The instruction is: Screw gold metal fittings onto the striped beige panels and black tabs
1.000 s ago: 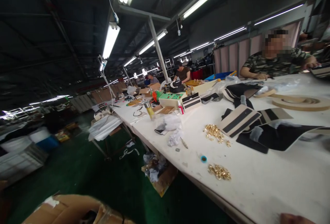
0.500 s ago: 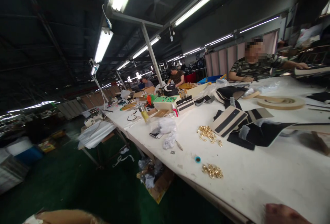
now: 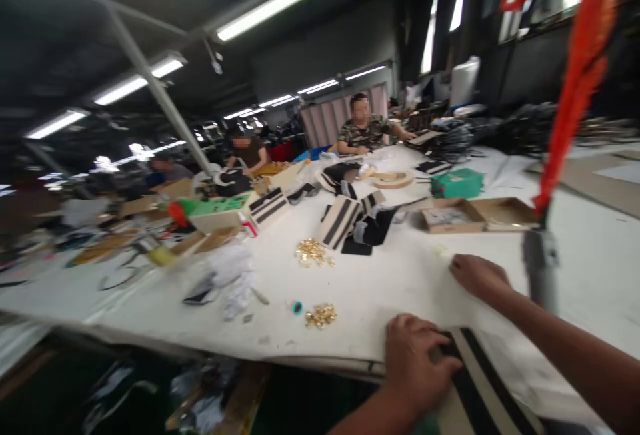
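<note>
Low in the view, my left hand (image 3: 413, 361) has its fingers and thumb closed on the near-left edge of a flat beige panel with black stripes (image 3: 473, 371). The panel lies at the table's front edge and runs out of the picture at the bottom. Farther forward and to the right, my right hand (image 3: 477, 276) is curled down at the white tabletop (image 3: 370, 288). Its fingertips are turned away, so anything in them is hidden. A grey tool (image 3: 541, 268) hangs from an orange strap (image 3: 575, 88) just right of that hand.
Two piles of gold metal fittings (image 3: 313, 252), (image 3: 321, 315) lie left of my hands, near a small blue round item (image 3: 297, 307). Striped pieces (image 3: 341, 218), a tape roll (image 3: 393, 180) and open cardboard boxes (image 3: 453, 215) stand beyond. A co-worker (image 3: 364, 129) sits across the table.
My view has swung to the right. Both hands and the striped panel are now in view, where before only a blurred hand showed at the bottom right. The hanging tool has come into view.
</note>
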`<control>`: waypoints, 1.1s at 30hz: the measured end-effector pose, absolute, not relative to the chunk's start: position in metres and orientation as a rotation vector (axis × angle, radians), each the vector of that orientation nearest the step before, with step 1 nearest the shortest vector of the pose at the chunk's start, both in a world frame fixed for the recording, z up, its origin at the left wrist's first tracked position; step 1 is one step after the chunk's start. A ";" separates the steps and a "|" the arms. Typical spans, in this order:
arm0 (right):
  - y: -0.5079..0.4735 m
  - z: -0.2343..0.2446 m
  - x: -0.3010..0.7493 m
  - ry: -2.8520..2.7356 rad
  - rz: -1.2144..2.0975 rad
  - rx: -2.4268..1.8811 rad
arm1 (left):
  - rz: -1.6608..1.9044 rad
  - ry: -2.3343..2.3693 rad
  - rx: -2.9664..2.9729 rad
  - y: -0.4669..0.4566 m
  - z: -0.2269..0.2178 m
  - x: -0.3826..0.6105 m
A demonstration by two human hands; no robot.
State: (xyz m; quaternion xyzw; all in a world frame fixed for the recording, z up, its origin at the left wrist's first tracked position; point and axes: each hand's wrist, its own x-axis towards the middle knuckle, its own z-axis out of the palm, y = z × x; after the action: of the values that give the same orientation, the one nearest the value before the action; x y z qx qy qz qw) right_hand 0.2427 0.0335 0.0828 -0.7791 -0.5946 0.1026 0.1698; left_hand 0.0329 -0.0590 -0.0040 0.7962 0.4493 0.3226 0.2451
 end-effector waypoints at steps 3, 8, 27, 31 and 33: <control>0.037 0.056 0.269 -1.728 0.331 -2.352 | 0.869 1.181 2.183 -0.050 0.013 0.033; 0.040 0.039 0.282 -1.762 0.334 -2.383 | 0.803 1.159 2.215 -0.046 0.017 0.033; 0.020 0.042 0.278 -1.689 0.465 -2.356 | 0.804 1.168 2.192 -0.046 0.019 0.034; 0.007 0.046 0.272 -1.734 0.473 -2.256 | 0.840 1.192 2.104 -0.059 0.014 0.032; 0.007 0.032 0.278 -1.769 0.519 -2.162 | 0.811 1.191 2.065 -0.059 0.000 0.033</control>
State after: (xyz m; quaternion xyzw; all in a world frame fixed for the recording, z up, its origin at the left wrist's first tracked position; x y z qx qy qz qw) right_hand 0.2781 0.0066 0.0318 -0.7524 -0.6155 0.1806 0.1494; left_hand 0.0332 -0.0587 -0.0001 0.7805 0.4501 0.3067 0.3069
